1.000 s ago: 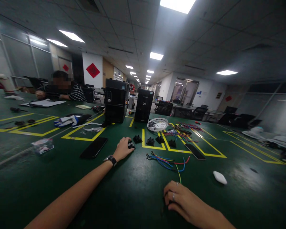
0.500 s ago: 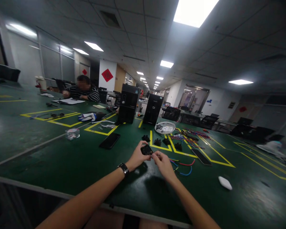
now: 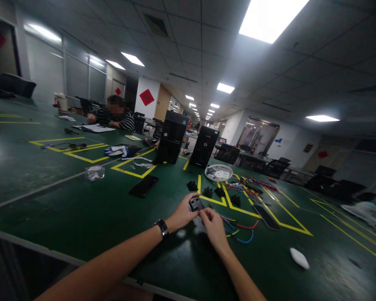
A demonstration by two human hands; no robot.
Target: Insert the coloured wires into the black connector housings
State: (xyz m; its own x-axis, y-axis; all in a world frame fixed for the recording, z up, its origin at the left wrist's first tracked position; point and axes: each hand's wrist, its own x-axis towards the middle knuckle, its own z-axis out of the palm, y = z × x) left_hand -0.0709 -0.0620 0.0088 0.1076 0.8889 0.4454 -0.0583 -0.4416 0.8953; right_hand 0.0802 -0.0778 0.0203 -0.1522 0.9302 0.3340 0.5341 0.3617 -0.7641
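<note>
Green matting with yellow taped outlines covers the long bench (image 3: 81,209), which runs far into an open office under ceiling light panels. Both bare forearms reach in from the near edge and meet over the middle of the bench. The left hand (image 3: 182,215), with a dark wristwatch (image 3: 161,228) on its wrist, is raised just off the surface, thumb up, its fingers grasping a small black connector block (image 3: 195,204) from the left. The right hand (image 3: 213,225) comes in from the near right with its wrist bent upward, and its fingers pinch at the near right side of the same block, so the block sits between the two hands, above the bench.

Just to the right of the hands lie loose coloured wires (image 3: 240,228), and beyond them a few more black connector pieces (image 3: 207,192) rest on a yellow line. A dark phone (image 3: 143,186) lies to the left, another (image 3: 268,217) to the right, and a white oval object (image 3: 299,258) sits near right. Farther off stand two black computer towers (image 3: 172,137) and a white round basket (image 3: 219,172). A red diamond sign (image 3: 146,97) hangs on the far wall; its writing cannot be read. A person in a striped top (image 3: 122,122) sits at the far left.
</note>
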